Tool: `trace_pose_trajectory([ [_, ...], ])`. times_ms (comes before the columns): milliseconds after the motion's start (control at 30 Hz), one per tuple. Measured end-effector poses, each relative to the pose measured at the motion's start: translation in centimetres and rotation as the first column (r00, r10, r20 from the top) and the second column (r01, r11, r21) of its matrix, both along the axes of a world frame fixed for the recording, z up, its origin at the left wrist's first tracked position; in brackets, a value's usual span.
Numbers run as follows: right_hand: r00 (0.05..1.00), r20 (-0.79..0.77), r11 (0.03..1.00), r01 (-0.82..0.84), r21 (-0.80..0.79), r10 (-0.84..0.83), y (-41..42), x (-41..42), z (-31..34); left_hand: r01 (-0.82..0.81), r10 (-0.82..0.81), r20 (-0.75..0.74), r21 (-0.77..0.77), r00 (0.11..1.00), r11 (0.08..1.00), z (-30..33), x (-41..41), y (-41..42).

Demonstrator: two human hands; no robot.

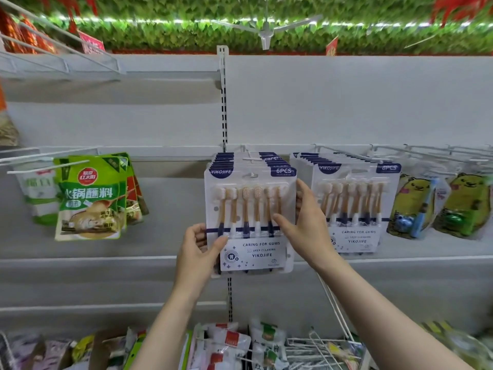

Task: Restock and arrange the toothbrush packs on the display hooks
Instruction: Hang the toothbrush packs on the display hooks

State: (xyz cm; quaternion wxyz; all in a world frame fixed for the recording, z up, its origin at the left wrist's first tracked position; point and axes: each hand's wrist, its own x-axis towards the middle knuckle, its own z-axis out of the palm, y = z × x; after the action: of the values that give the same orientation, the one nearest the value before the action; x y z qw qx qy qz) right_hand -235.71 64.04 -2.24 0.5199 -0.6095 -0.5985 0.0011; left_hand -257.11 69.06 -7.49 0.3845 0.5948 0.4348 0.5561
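The left hand [198,251] pinched the lower left edge of the front toothbrush pack [250,220], thumb across its face. The right hand [306,222] clamped the pack's right edge, fingers curled behind. The pack hung between both hands, fronting a full stack on its hook [249,159]. Just beyond the right hand hung a second stack [352,206]. Tugging unevenly would likely tear the hang hole or drag the packs behind off the hook.
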Motion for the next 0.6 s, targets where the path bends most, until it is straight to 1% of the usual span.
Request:
trace_pose_trajectory([
  [67, 1.0, 0.011, 1.0, 0.005, 0.011, -0.005, 0.0, -0.1, 0.0, -0.014, 0.015, -0.066, 0.016, 0.998, 1.0, 0.7, -0.3, -0.2],
  [133, 0.998, 0.05, 0.998, 0.042, 0.044, -0.044, -0.2, -0.2, 0.1, -0.059, 0.07, -0.149, 0.08, 0.986, 0.995, 1.6, -0.6, -0.7],
  [167, 0.993, 0.092, 0.994, 0.07, 0.085, -0.078, -0.3, -0.1, 0.3, -0.085, 0.112, -0.204, 0.139, 0.972, 0.987, 2.2, -0.8, -0.9],
  [233, 0.972, 0.194, 0.979, 0.096, 0.18, -0.131, -0.4, 0.1, 1.0, -0.1, 0.202, -0.313, 0.313, 0.928, 0.945, 4.0, -1.2, -1.3],
  [300, 0.931, 0.331, 0.97, 0.077, 0.23, -0.153, 0.0, 0.5, 2.3, -0.055, 0.293, -0.405, 0.506, 0.866, 0.861, 6.6, -1.1, -1.3],
  [367, 0.857, 0.487, 0.971, 0.058, 0.232, -0.167, 0.8, 0.9, 3.9, 0.041, 0.367, -0.529, 0.608, 0.765, 0.793, 9.4, -0.4, -0.6],
  [433, 0.772, 0.616, 0.981, 0.048, 0.187, -0.156, 1.7, 1.2, 5.5, 0.142, 0.416, -0.668, 0.614, 0.617, 0.776, 11.8, 0.5, 0.4],
  [533, 0.681, 0.729, 0.997, 0.033, 0.069, -0.073, 2.9, 1.7, 7.5, 0.238, 0.436, -0.808, 0.549, 0.396, 0.802, 14.8, 1.6, 1.6],
  [600, 0.645, 0.764, 1.0, 0.029, 0.001, -0.019, 3.6, 2.0, 8.5, 0.264, 0.401, -0.87, 0.475, 0.288, 0.84, 16.1, 2.2, 1.9],
])
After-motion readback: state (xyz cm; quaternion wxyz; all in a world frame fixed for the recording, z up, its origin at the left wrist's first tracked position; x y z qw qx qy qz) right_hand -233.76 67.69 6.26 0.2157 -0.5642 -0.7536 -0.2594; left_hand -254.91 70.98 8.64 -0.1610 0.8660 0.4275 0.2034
